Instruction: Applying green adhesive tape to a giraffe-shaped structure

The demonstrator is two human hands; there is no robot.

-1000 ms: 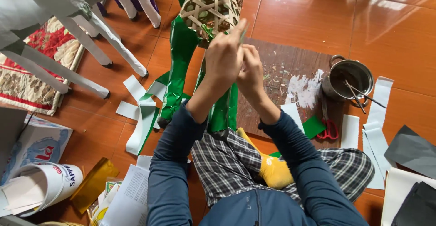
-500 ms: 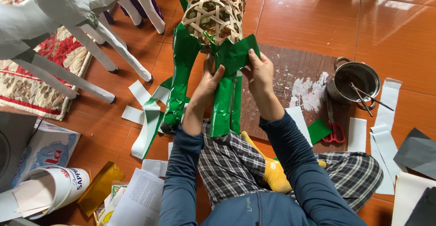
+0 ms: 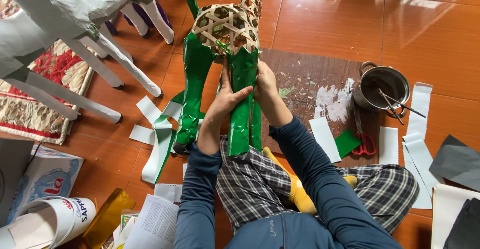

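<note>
Woven bamboo frame (image 3: 226, 28), shaped like an animal body with legs, stands on the orange tiled floor (image 3: 330, 19) right in front of us, and it is what both hands work on. From the head camera we look straight down on it: the upper body is bare lattice, while the legs below are wrapped in shiny green foil paper (image 3: 192, 99). Our left hand (image 3: 227, 99) is pressed flat against one green-covered leg (image 3: 241, 109), fingers stretched up along it and thumb crossing the front, so it is closed on the leg rather than spread free. Our right hand (image 3: 265, 84) grips the same leg from the other side, wrapped around it near the top, just under the lattice. The two hands nearly touch each other across the leg.

To the right lies a brown board (image 3: 310, 79) smeared with white paste, and on its far edge sits a metal pot (image 3: 381, 86) with sticks in it. Red-handled scissors (image 3: 361, 134) lie just below the pot, beside a small green paper scrap (image 3: 347, 142). White paper strips (image 3: 324, 139) are scattered on the board and floor on both sides. At upper left we see a white paper-covered figure (image 3: 75, 9) with long legs, standing over a patterned red mat (image 3: 37, 94). Our checked trousers (image 3: 250, 189) fill the bottom of the view.
</note>
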